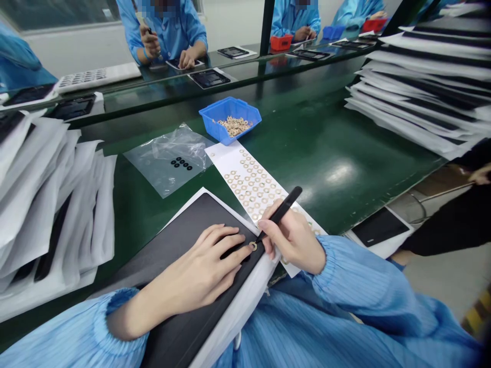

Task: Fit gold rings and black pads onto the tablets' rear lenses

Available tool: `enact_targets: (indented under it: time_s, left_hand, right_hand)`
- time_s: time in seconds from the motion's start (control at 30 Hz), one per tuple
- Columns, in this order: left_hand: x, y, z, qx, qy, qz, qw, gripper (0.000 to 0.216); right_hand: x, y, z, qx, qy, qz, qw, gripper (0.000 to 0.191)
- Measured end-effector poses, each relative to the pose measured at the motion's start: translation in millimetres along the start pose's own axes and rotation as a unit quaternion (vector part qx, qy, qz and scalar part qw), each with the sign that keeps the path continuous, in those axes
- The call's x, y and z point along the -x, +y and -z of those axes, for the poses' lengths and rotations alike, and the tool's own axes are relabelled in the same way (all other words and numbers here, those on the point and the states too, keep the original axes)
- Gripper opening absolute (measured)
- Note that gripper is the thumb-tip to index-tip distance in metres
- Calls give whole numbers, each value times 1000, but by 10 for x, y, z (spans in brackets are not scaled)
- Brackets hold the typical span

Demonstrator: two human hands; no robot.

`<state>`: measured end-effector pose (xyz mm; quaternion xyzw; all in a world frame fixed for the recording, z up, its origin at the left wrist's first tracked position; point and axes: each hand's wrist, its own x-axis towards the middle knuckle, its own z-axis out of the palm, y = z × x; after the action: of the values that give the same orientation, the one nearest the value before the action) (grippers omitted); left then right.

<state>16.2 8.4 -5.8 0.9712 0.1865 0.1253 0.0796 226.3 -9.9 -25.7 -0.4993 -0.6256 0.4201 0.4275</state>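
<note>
A black flat panel (207,212) lies on white wrapping before me. Spread across it is my left hand (201,266), its fingers stretched out and one fingertip touching a small tan ring (253,246) near the panel's right edge. My right hand (293,237) is closed around black tweezers (286,205), whose tips reach down beside that ring. Partly under my right hand runs a white sheet (226,158) with rows of similar ring stickers.
A blue bin (218,130) holds loose tan pieces. Left of it lies a clear bag (153,168) with several black rings (181,162). Stacks of wrapped panels stand left (88,204) and right (402,102). Co-workers in blue sit across the green bench (307,133).
</note>
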Motion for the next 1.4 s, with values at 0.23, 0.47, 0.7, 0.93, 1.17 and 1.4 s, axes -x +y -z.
enact_targets:
  time_s: [0.23,0.47,0.7,0.93,1.17,1.4]
  left_hand:
    - [5,-17,-66,-44,-2,-13,999,41]
    - [66,-212,-215,-64,29,-62,996,56]
    - [134,-273,-249,-96,14,-80,992,61]
    - [37,-205,-216,-101,35,-100,989,47]
    - [-13,8,-88,-70,30,-36,996,34]
    - [18,38,-87,-19,53,-3,998,29]
  right_hand:
    - [9,-7,-24,-23,34,-6,999,20]
    - [-73,17,39,-18,32,38,999,22]
    - [-52,-10,27,-7,50,33,998,26]
    - [-61,10,33,-15,36,38,999,22]
    - [4,8,-36,-68,48,22,996,18]
    - [34,-2,-33,-48,56,48,996,16]
